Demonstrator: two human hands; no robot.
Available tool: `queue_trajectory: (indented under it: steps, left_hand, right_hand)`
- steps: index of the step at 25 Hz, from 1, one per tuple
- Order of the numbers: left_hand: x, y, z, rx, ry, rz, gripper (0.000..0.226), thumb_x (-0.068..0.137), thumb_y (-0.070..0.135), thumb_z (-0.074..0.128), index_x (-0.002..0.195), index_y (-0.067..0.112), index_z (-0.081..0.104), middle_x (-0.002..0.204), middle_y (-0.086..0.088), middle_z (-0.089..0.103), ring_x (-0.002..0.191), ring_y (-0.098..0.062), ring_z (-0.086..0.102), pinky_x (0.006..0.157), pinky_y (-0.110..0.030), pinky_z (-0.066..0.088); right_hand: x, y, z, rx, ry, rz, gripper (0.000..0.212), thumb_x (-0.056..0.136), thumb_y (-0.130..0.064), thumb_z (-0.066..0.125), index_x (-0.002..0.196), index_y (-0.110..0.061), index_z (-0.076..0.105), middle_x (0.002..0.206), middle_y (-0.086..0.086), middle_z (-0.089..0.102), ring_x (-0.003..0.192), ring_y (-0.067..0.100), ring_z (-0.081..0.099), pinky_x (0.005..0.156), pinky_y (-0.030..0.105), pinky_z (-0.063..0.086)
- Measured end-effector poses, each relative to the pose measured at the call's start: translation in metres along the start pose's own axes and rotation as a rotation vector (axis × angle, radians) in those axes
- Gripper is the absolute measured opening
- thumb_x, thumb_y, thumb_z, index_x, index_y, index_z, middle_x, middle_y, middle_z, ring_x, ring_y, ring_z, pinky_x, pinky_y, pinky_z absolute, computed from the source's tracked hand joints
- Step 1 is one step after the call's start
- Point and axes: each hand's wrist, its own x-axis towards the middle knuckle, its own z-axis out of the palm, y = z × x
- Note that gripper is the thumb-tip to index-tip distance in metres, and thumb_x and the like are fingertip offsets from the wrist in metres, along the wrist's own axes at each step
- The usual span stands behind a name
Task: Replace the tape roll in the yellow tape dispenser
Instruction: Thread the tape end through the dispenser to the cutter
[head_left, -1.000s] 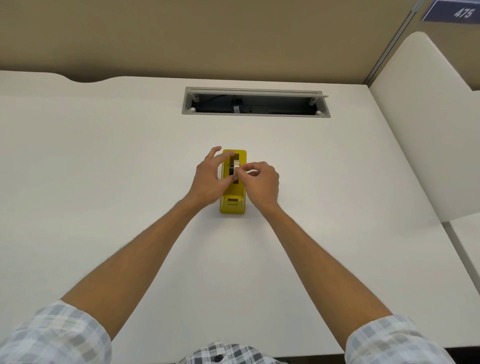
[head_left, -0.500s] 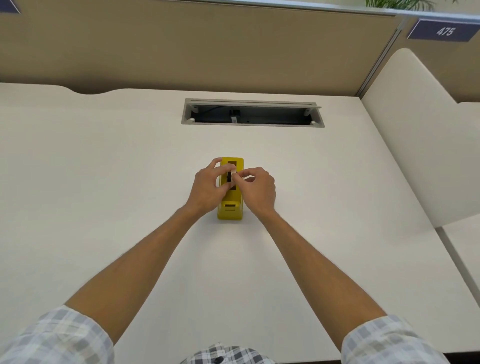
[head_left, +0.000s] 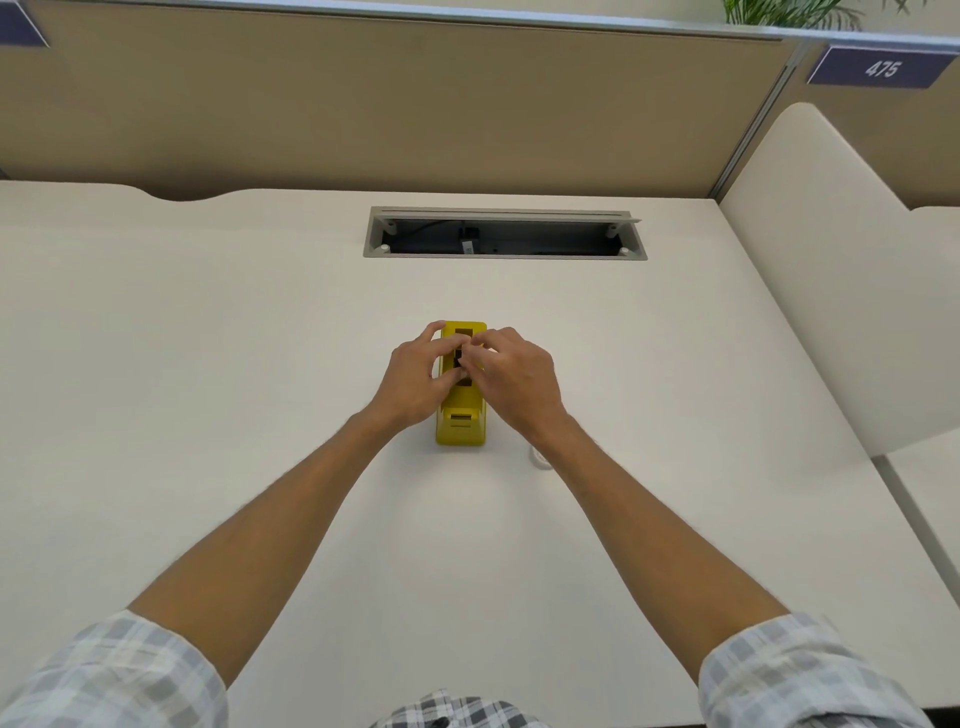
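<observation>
The yellow tape dispenser (head_left: 460, 422) stands on the white desk (head_left: 208, 364), its cutter end toward me. My left hand (head_left: 413, 382) grips its left side, with thumb and fingers curled over the top. My right hand (head_left: 517, 382) comes in from the right, fingertips pinched together in the dark top slot, where the tape roll sits. The fingers hide the roll itself. A small white curved edge (head_left: 540, 460) shows on the desk beside my right wrist; I cannot tell what it is.
An open cable tray (head_left: 506, 234) is set into the desk behind the dispenser. A tan partition wall (head_left: 415, 104) closes the back. A cream divider panel (head_left: 831, 312) stands on the right. A sign reading 475 (head_left: 881, 67) hangs at top right.
The view has tilted up, so the dispenser sits lower in the frame. The white roll seen between my fingers earlier is now covered. My right fingertips have pushed further over the slot.
</observation>
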Motion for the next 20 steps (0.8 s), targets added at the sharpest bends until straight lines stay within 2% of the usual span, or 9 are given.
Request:
queue_trajectory:
  steps: [3,6,8,12,20]
  left_hand:
    - [0.0003,-0.0013,0.0015,-0.026,-0.001,-0.003,0.036,0.093,0.025,0.061,0.128,0.029,0.059,0.146,0.0,0.046,0.122,-0.027,0.053,0.103,-0.047,0.047]
    - [0.0017,-0.0018,0.0029,-0.022,0.007,-0.038,0.038,0.093,0.028,0.061,0.131,0.033,0.057,0.149,-0.001,0.042,0.125,-0.029,0.051,0.101,-0.038,0.046]
    - [0.0027,-0.0023,0.003,-0.011,0.003,-0.059,0.04,0.094,0.031,0.06,0.133,0.034,0.055,0.152,-0.002,0.039,0.127,-0.03,0.048,0.098,-0.035,0.043]
    - [0.0029,-0.0022,0.0021,-0.027,-0.002,-0.07,0.041,0.093,0.034,0.061,0.133,0.034,0.055,0.152,-0.002,0.039,0.128,-0.031,0.048,0.102,-0.042,0.045]
    - [0.0024,-0.0046,0.0038,-0.049,0.026,-0.033,0.035,0.091,0.034,0.064,0.126,0.033,0.061,0.145,0.0,0.049,0.121,-0.027,0.054,0.1,-0.047,0.048]
  right_hand:
    - [0.0053,0.0032,-0.0026,-0.037,-0.033,-0.098,0.007,0.078,-0.013,0.08,0.074,-0.014,0.074,0.08,0.0,0.073,0.067,0.021,0.066,0.043,0.023,0.042]
    - [0.0084,0.0043,-0.0051,-0.043,-0.091,-0.136,0.008,0.075,-0.012,0.083,0.076,-0.014,0.076,0.078,0.0,0.073,0.067,0.019,0.065,0.044,0.02,0.037]
    - [0.0097,0.0045,-0.0066,-0.045,-0.108,-0.144,0.008,0.074,-0.012,0.084,0.078,-0.014,0.077,0.079,0.0,0.073,0.067,0.019,0.065,0.045,0.021,0.039]
    - [0.0108,0.0046,-0.0075,0.006,-0.132,-0.142,0.009,0.076,-0.009,0.082,0.082,-0.011,0.077,0.081,0.002,0.074,0.07,0.021,0.066,0.048,0.023,0.045]
    - [0.0076,0.0027,-0.0033,-0.022,-0.123,-0.109,0.004,0.082,-0.004,0.072,0.083,-0.008,0.071,0.08,0.005,0.07,0.067,0.022,0.062,0.046,0.028,0.044]
